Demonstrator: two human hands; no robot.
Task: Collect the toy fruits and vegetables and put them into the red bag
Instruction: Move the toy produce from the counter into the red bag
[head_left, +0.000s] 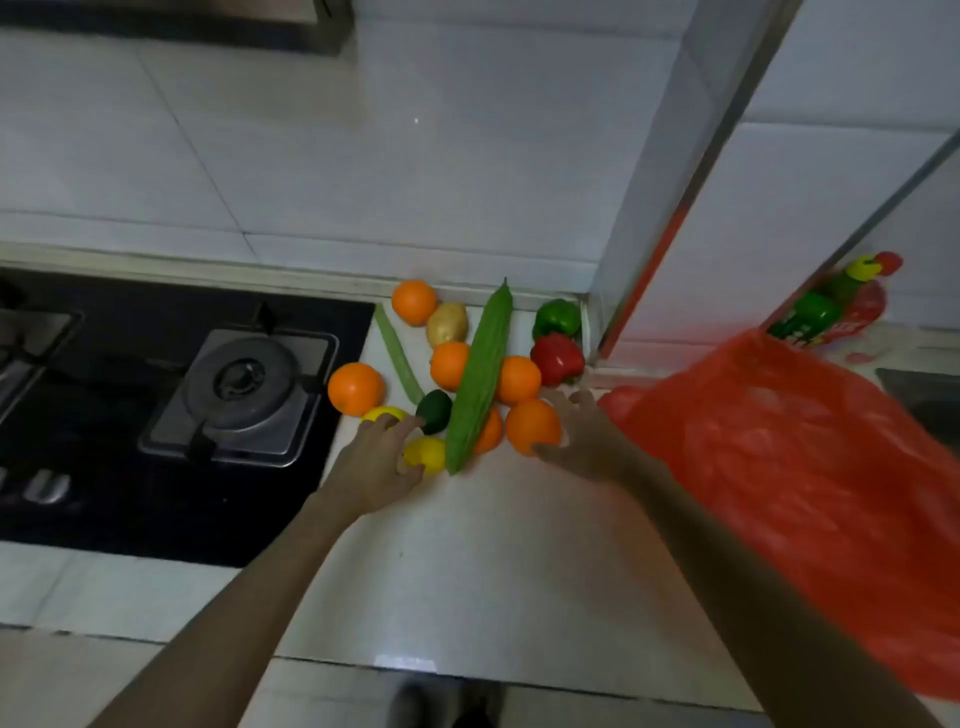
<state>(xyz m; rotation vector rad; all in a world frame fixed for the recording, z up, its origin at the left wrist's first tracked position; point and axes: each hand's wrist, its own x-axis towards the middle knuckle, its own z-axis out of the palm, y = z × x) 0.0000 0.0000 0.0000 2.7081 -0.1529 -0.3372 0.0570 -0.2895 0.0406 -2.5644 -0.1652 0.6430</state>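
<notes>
Looking down from the head view, a pale glossy bench (467, 561) is seen with a heap of toy fruits and vegetables gathered at its far edge against the white tiled wall (363, 156). The left hand (379, 467) is laid with spread fingers over a small yellow toy lemon (423, 453), its fingertips touching a second yellow lemon (382, 414) and lying just beside a dark green toy avocado (435, 410); neither is lifted. The right hand (582, 441) is cupped loosely around the side of a round orange toy fruit (532, 426), thumb under it and fingers wide. A long ridged green toy gourd (480, 379) is laid diagonally across several other toy oranges (449, 365). Behind these, a brown toy potato (447, 325), a green toy pepper (558, 318) and a red toy pepper (557, 358) are seen, and a thin pale green stalk (397, 353) is laid near the black glass gas hob (171, 415). The crumpled red plastic bag (795, 467) is spread on the bench to the right, beside the right forearm.
</notes>
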